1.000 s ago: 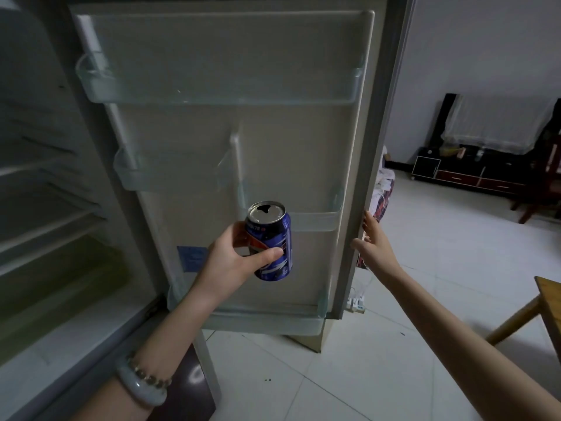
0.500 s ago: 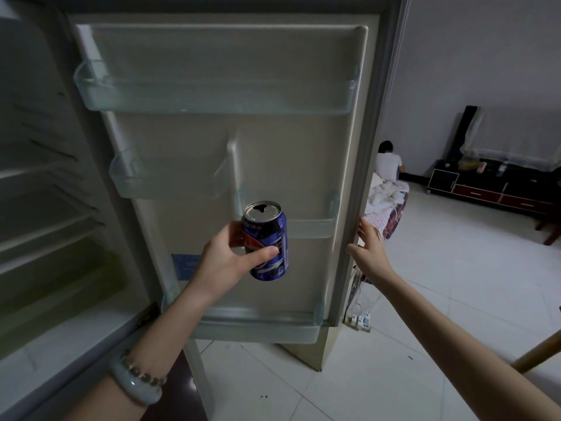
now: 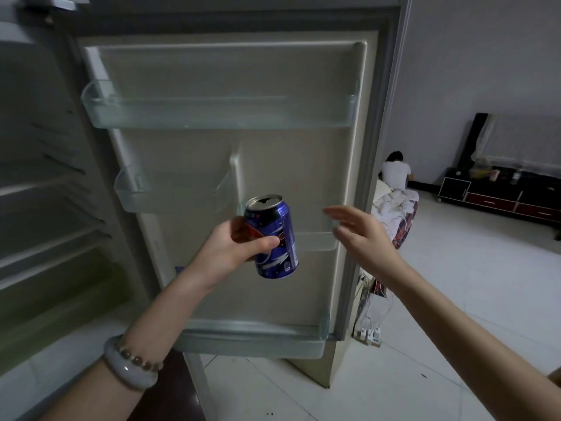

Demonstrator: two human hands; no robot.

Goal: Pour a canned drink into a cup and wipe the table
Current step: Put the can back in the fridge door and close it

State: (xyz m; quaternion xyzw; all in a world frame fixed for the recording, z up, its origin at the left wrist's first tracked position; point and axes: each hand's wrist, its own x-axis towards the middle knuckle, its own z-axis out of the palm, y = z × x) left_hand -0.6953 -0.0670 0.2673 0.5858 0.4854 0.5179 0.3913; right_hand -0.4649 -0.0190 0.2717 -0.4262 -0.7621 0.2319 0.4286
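Note:
A blue drink can (image 3: 274,238) with its top opened is held upright in front of the open fridge door (image 3: 273,147). My left hand (image 3: 233,250) grips the can around its middle, thumb across the front. My right hand (image 3: 361,235) hovers to the right of the can with fingers straight and spread, a little in front of the door's inner face and not touching it. No cup or table is in view.
The fridge interior (image 3: 45,208) with bare shelves lies to the left. Door bins (image 3: 218,113) hold nothing. A power strip (image 3: 368,334) with cables lies on the tiled floor by the door. A person (image 3: 394,173) sits at the back by a low dark cabinet (image 3: 501,197).
My right hand has let go of the door's edge and moved left toward the can. The can stays in my left hand, roughly in place.

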